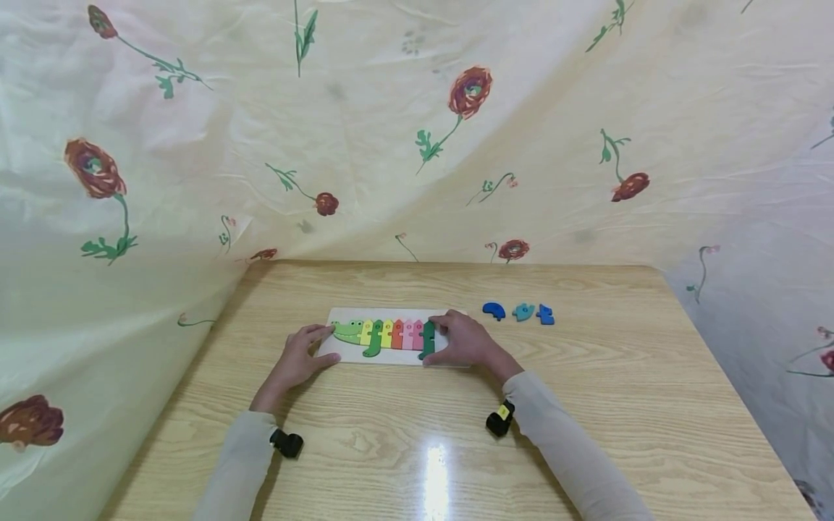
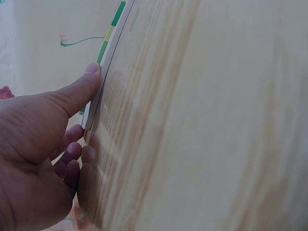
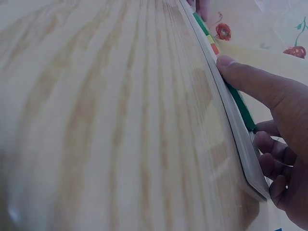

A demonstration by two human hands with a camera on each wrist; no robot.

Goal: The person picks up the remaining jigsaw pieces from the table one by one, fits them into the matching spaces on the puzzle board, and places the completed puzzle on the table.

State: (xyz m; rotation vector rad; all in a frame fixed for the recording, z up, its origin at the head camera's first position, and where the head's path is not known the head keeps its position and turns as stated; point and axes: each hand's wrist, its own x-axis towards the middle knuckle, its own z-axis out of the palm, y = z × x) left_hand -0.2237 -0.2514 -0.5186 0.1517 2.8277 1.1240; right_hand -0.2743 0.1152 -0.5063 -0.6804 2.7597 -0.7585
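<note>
Here we are, the white puzzle board (image 1: 399, 357) flat on the wooden table (image 1: 371, 463), just below the head view's centre at six o'clock. Left hand (image 1: 300, 357) at nine o'clock, gripping the board's end by the crocodile head (image 1: 348, 331); right hand (image 1: 465, 339) at three, thumb and fingers pinching the dark green piece (image 1: 428, 336)! Three blue pieces (image 1: 523, 312) lie at two o'clock from that hand.
</note>
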